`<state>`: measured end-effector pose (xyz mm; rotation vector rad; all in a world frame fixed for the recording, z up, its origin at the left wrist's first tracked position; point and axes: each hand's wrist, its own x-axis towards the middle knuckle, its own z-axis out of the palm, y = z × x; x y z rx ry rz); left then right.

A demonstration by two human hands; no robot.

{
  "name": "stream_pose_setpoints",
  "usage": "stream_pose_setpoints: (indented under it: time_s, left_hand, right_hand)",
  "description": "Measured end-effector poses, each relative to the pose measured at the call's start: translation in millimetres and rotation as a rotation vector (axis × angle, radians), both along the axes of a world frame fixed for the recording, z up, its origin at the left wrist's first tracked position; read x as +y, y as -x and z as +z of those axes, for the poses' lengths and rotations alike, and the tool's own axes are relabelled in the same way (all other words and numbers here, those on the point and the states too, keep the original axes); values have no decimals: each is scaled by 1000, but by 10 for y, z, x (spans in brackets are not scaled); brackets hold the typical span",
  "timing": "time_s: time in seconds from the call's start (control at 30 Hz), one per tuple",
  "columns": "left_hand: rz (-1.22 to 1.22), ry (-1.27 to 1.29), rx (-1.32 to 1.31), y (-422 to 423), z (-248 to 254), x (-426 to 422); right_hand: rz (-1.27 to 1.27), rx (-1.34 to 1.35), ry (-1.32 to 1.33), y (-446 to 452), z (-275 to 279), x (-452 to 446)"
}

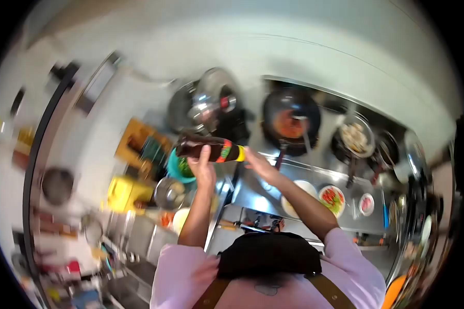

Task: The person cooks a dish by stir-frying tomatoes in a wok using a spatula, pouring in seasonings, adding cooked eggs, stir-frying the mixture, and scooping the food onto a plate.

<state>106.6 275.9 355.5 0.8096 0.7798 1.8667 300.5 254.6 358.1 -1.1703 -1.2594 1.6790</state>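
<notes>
Support the dark bottle (216, 149), held sideways above the steel worktop (255, 191), with your left hand (204, 167) wrapped around its body, aligning your part-open right hand (263, 168) at the yellow end (241, 153); blur obscures whether it grips.

No text can be read on the bottle's (206, 148) label (225, 150).

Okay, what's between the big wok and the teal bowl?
In the head view, the dark bottle, gripped by the left hand, with the right hand at its yellow end.
</notes>
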Motion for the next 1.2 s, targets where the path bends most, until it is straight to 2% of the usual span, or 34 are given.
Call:
stream_pose_setpoints:
  time_s: [0.03, 0.07, 0.1, 0.17, 0.2, 0.3, 0.37, 0.47, 0.5, 0.6, 0.7, 0.73, 0.77, 0.83, 0.87, 0.97, 1.0, 1.1, 1.13, 1.2]
  left_hand:
    - [62, 17, 79, 272, -11, -142]
    - [207, 76, 229, 492, 95, -345]
    - [353, 161, 413, 831, -10, -489]
    - [491, 218, 542, 1475, -39, -737]
    - [652, 147, 524, 1687, 31, -790]
    - [894, 162, 582, 2374, -72, -805]
    - [994, 179, 537, 2887, -526, -626]
    - [920, 219, 443, 3424, -1319, -368]
    - [938, 338, 533, 3437, -1405, -354]
    - [892, 418, 473, 3510, -1805, -298]
    - [929, 433, 572, 3456, -1984, -309]
    - [905, 557, 554, 3268, -1825, -363]
    - [983, 640, 477, 3080, -1776, -375]
    - [973, 400, 418, 2840, -1916, -382]
    - [883, 408, 411, 2720, -1796, -389]
    - [828, 637, 740, 2769, -1636, -125]
    - [744, 452, 711, 2831, -1644, -36]
    - [645, 461, 702, 3141, -1893, 225]
    - [717, 580, 833, 3073, -1702, 164]
    - [715, 528, 842, 3043, -1652, 137]
  right_hand:
    - [134, -86, -126, 43, 86, -88]
    - [52, -176, -211, 111, -297, -105]
    - [131, -161, -146, 56, -374, -136]
    - [184, -117, 7, -192, -396, -205]
    - [90, -178, -15, -256, -428, -250]
    - [-17, -204, 35, -539, -472, -366]
    - [-35, -202, 59, -624, -525, -394]
    - [-55, -219, 67, -628, -549, -431]
    - [-57, -227, 67, -619, -545, -448]
    - [-96, -233, 88, -592, -489, -569]
    - [-137, -271, 112, -685, -519, -694]
    - [-153, -290, 118, -715, -463, -743]
    - [-170, -306, 124, -758, -440, -792]
    - [-230, -291, 128, -865, -563, -817]
    - [-245, -292, 125, -886, -566, -834]
    - [-250, -292, 105, -803, -496, -874]
    - [-240, -289, 96, -751, -479, -852]
    - [-222, -236, 70, -603, -434, -809]
    - [-212, -234, 71, -548, -421, -815]
    - [-179, -227, 65, -451, -427, -793]
